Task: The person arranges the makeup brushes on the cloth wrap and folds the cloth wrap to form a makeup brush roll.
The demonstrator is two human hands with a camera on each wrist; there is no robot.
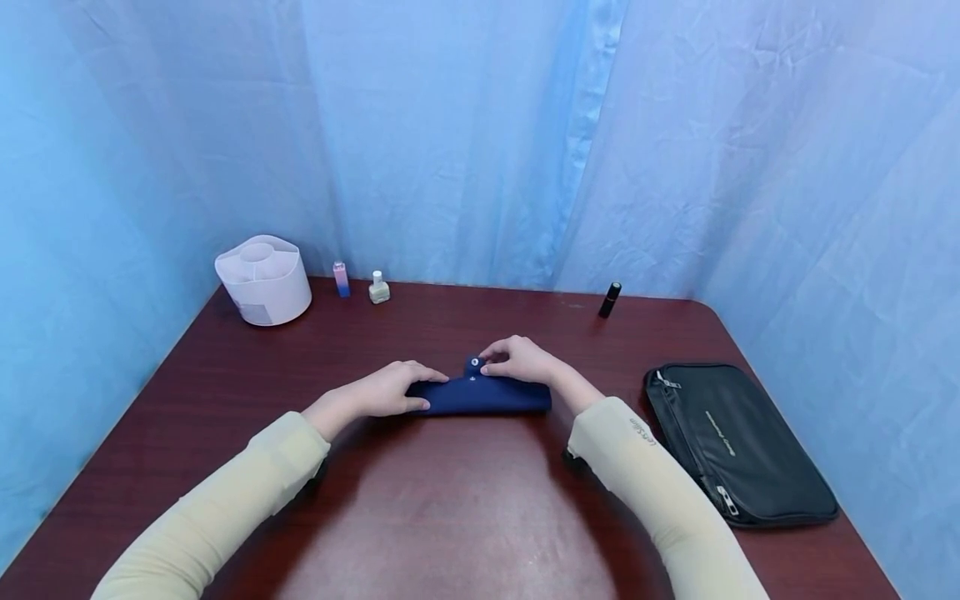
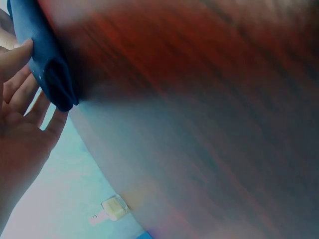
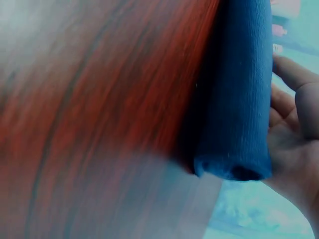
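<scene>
While both hands press | soft navy fabric roll (image 1: 480,397) | glossy wooden table (image 1: 450,500)

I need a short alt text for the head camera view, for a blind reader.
Two hands, left hand and right hand, hold a rolled dark blue fabric pouch on a reddish-brown wooden table. A black zipped case lies to the right.
</scene>
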